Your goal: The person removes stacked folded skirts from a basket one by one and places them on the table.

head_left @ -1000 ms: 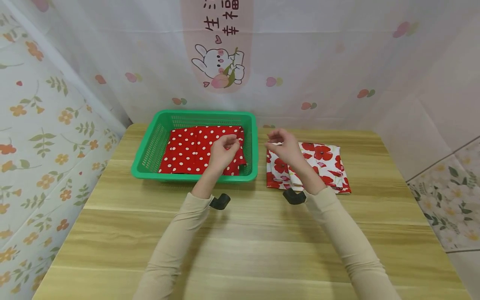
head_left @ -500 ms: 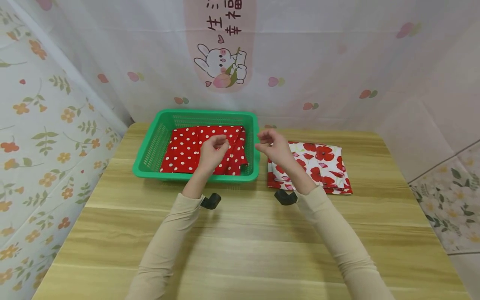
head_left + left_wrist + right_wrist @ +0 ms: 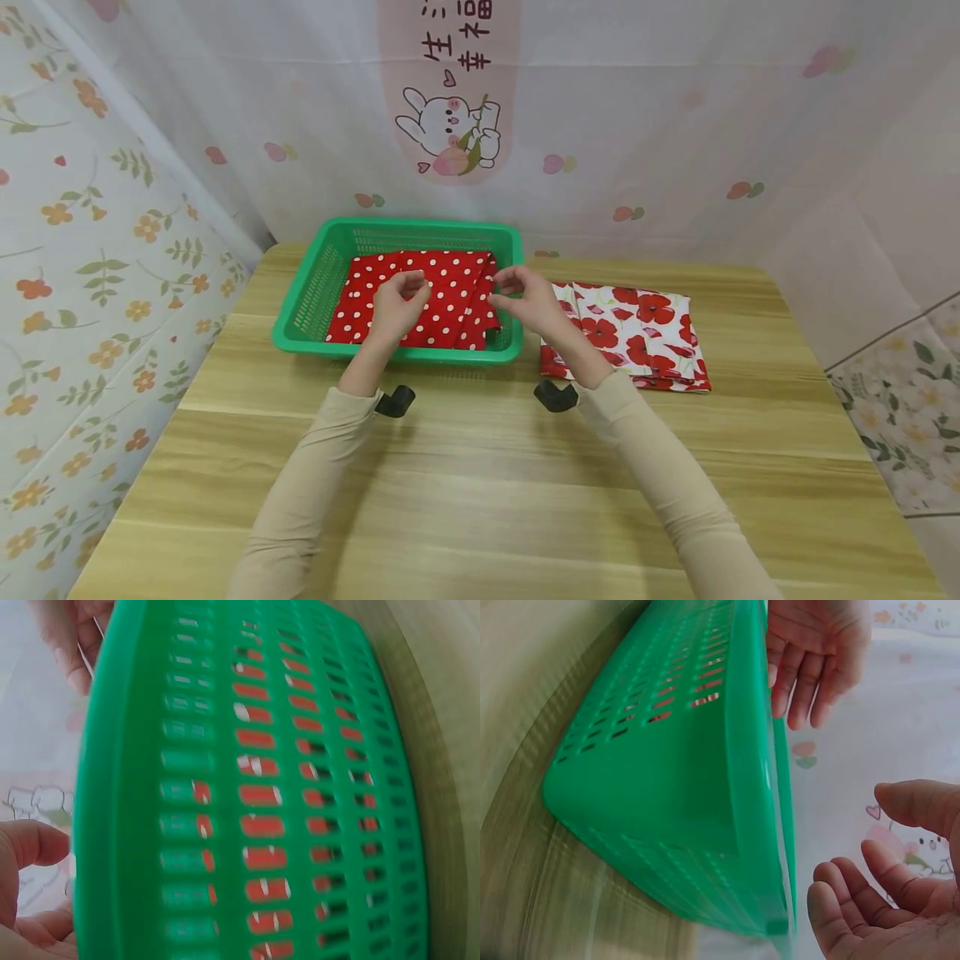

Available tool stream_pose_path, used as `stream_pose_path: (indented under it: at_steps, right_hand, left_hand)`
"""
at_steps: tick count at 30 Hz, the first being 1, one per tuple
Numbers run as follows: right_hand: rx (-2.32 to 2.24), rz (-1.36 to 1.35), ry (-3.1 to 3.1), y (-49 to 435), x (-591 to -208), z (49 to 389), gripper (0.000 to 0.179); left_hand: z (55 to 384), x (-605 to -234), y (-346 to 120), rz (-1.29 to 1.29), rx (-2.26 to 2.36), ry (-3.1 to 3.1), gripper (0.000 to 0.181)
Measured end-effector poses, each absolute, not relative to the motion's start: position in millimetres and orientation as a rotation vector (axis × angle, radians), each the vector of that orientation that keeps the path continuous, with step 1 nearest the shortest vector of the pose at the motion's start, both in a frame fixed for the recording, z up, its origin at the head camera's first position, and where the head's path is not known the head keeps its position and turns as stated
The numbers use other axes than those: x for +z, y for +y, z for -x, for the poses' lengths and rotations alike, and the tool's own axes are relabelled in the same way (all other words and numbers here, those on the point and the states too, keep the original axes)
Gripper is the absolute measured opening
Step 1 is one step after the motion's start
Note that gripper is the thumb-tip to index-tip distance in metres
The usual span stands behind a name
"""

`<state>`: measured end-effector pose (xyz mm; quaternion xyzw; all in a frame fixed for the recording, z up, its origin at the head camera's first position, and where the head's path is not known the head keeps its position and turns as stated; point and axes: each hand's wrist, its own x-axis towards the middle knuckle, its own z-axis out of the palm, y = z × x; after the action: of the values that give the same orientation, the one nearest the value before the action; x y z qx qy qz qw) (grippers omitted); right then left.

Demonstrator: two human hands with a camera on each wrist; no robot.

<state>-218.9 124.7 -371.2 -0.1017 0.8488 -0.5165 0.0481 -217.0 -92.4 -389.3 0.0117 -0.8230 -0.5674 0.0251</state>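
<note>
Left hand (image 3: pixel 393 310) and right hand (image 3: pixel 534 305), loosely curved, empty, hover above green basket (image 3: pixel 457 356), with floral cloth (image 3: pixel 654 317) alongside.

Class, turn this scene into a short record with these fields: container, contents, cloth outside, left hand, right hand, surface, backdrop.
Container: green basket with slotted sides
Contents: red cloth with white dots
Cloth outside: folded flowered cloth, white with red blooms, right of the basket
Left hand: above the basket, holding nothing
Right hand: by the basket's right end, holding nothing
Surface: wood-grain table
Backdrop: pale curtain with a rabbit print
</note>
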Motion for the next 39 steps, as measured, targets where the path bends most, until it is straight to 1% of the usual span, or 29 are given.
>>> stream_pose_path:
  at_steps: [9,15,20,27,31,39]
  right_hand:
    - [-1.526,0.277,2.484,113,-374,220,0.045]
    - [-1.446,0.231,2.477,103,-371,223,0.058]
    - [-1.431,0.153,2.429,94,-372,228,0.068]
    - [-1.472,-0.029,2.362,86,-378,235,0.073]
    - [-1.48,-0.077,2.336,83,-381,238,0.073]
    - [-1.53,-0.13,2.235,75,-384,244,0.056]
  left_hand:
    - [219,-391,-124,-0.118,-1.658,-2.571,0.039]
    - [224,-388,-146,-0.245,-1.586,-2.66,0.042]
    - [226,-386,-162,-0.408,-1.556,-2.757,0.046]
    - [229,-384,-173,-0.535,-1.506,-2.928,0.046]
    - [231,-384,-178,-0.545,-1.43,-3.042,0.046]
    - [236,-385,-188,-0.577,-1.29,-3.204,0.056]
